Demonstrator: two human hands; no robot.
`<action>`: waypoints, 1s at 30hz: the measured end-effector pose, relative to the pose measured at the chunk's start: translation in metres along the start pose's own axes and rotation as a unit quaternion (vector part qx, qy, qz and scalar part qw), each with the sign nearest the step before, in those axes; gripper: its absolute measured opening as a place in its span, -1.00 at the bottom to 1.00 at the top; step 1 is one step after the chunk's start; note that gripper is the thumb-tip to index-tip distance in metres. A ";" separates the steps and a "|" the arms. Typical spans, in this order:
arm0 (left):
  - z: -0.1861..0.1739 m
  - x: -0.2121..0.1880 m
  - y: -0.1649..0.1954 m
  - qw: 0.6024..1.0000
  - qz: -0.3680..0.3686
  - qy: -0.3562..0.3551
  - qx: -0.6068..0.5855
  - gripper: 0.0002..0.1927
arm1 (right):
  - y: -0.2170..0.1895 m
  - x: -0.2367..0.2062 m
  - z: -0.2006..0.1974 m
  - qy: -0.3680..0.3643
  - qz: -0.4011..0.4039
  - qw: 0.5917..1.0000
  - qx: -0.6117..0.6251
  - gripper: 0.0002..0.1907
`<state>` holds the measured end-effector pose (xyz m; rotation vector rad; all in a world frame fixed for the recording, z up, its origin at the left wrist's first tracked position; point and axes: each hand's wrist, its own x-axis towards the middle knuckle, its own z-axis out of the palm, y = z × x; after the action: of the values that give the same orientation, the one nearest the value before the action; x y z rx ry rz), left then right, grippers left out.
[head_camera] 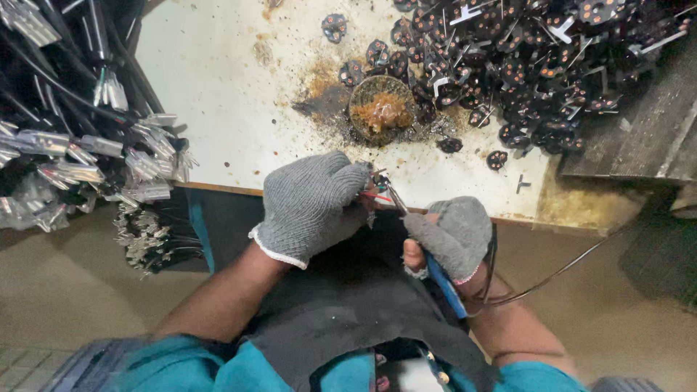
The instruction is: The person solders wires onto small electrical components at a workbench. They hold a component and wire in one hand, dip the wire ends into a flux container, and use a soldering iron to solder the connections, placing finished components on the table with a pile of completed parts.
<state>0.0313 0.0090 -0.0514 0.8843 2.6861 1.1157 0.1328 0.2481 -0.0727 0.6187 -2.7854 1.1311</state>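
Both your gloved hands are closed: your left hand [308,207] pinches a small wired part [377,190], while your right hand [454,236] grips the soldering iron [425,243], slanting up-left, its tip touching that part.

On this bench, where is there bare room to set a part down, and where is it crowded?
The white bench top is bare at upper left, between the bundled cables and the round flux dish. A small strip lies in front of the dish, by the left hand. The upper right is crowded with a pile of black round parts.
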 end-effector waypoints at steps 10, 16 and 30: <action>0.001 0.004 0.005 1.000 0.003 -0.001 0.019 -0.71 | 0.004 -0.002 -0.003 0.032 -0.038 0.997 -0.066 -0.85; 0.003 0.004 0.000 1.000 0.003 0.004 0.005 -0.72 | 0.005 -0.005 0.009 -0.141 0.314 0.922 0.178 -0.69; 0.001 0.001 0.003 1.000 0.007 0.001 0.008 -0.71 | 0.001 -0.001 0.005 -0.119 0.338 0.915 0.188 -0.66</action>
<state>0.0322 0.0114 -0.0499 0.9049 2.6979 1.1011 0.1337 0.2455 -0.0772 -0.2666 -3.1017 1.8470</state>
